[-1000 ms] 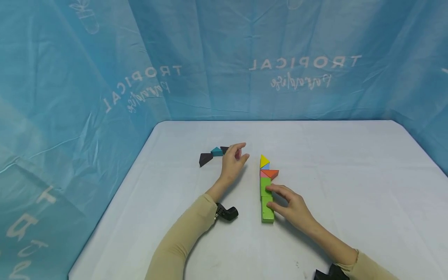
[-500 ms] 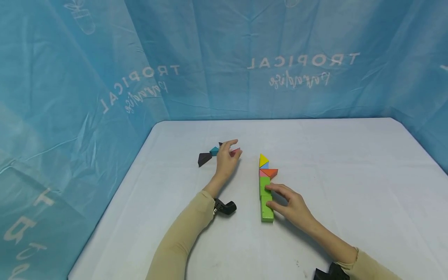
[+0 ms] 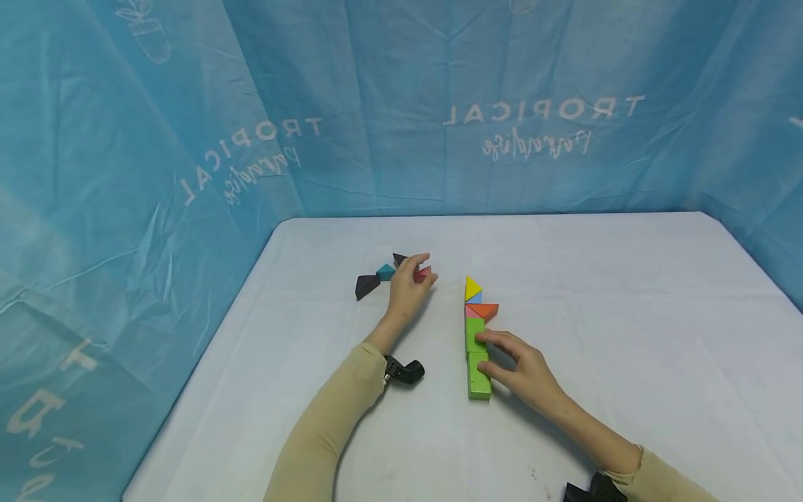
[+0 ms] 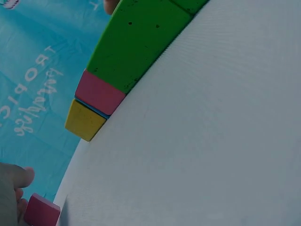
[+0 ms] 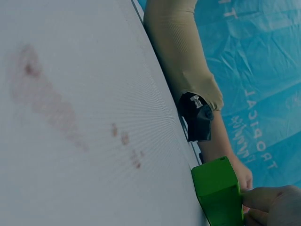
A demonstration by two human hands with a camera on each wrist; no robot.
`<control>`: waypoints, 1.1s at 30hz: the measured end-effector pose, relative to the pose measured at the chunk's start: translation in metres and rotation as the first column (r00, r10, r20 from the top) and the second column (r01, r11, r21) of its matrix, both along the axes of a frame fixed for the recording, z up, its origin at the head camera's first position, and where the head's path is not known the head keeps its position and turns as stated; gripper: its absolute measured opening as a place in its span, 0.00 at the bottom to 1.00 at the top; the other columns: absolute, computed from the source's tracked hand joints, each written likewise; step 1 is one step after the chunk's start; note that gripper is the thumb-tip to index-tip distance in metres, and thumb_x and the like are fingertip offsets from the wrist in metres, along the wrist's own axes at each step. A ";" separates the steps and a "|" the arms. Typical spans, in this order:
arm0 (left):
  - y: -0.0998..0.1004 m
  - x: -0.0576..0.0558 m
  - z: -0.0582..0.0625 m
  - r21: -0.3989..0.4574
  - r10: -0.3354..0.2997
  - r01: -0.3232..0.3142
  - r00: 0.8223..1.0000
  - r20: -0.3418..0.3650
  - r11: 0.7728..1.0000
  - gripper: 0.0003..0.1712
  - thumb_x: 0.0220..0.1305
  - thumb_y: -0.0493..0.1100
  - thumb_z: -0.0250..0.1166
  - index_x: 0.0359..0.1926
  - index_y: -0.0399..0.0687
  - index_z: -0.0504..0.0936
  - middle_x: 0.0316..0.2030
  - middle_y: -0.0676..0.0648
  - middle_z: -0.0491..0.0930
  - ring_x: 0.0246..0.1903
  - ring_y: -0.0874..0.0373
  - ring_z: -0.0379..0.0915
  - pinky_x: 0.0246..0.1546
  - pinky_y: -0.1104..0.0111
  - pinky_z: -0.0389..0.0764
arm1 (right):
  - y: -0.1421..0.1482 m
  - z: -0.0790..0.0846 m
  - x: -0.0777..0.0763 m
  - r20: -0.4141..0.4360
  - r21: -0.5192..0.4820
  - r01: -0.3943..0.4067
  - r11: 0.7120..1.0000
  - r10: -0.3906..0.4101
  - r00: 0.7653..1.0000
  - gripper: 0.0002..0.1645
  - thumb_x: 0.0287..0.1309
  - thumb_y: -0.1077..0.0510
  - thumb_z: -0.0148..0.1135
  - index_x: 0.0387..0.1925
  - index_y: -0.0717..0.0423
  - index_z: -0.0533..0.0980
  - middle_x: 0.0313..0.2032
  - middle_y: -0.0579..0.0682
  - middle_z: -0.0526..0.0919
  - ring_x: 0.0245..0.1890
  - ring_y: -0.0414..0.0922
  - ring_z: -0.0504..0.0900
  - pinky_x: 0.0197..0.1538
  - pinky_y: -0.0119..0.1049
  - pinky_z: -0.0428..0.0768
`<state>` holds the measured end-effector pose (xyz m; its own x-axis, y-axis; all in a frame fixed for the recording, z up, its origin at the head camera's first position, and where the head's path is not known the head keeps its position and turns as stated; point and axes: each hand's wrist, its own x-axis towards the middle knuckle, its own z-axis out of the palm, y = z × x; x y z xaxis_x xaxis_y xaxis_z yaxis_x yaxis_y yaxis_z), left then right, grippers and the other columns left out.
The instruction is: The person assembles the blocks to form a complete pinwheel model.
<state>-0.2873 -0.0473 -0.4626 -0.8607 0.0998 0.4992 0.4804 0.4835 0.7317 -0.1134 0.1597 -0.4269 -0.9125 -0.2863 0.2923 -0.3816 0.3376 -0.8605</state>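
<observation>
1. A white surface fills the lower frame, with a blue backdrop behind it.
2. A row of green blocks lies at centre, topped by pink, orange, blue and yellow pieces.
3. The right hand, lower centre-right, rests with relaxed fingers against the green blocks' side.
4. The left hand, centre-left, arm outstretched, pinches a small red block in curled fingers.
5. Dark and teal blocks lie just left of that hand.
</observation>
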 end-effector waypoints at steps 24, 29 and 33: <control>0.001 -0.002 -0.007 -0.097 0.054 -0.044 0.993 0.101 0.994 0.20 0.56 0.34 0.67 0.52 0.39 0.80 0.49 0.40 0.78 0.49 0.50 0.74 0.49 0.62 0.76 | 0.000 -0.001 0.001 0.003 -0.004 -0.002 1.000 0.002 1.000 0.26 0.52 0.69 0.66 0.54 0.67 0.73 0.53 0.58 0.76 0.60 0.53 0.70 0.61 0.38 0.66; 0.000 -0.002 -0.007 -0.094 0.047 -0.040 0.996 0.071 0.995 0.19 0.56 0.34 0.68 0.51 0.39 0.80 0.48 0.40 0.79 0.49 0.50 0.75 0.49 0.62 0.76 | 0.000 0.000 0.001 -0.001 -0.005 0.000 1.000 0.000 1.000 0.26 0.52 0.70 0.66 0.54 0.67 0.73 0.53 0.59 0.76 0.59 0.53 0.70 0.61 0.36 0.66; 0.000 -0.002 -0.007 -0.079 0.036 -0.032 0.998 0.056 0.996 0.19 0.57 0.33 0.67 0.51 0.39 0.80 0.48 0.41 0.79 0.49 0.51 0.75 0.49 0.63 0.75 | 0.000 0.000 0.001 -0.007 -0.007 -0.002 1.000 0.002 1.000 0.26 0.52 0.70 0.66 0.54 0.68 0.73 0.53 0.59 0.77 0.59 0.53 0.70 0.61 0.33 0.66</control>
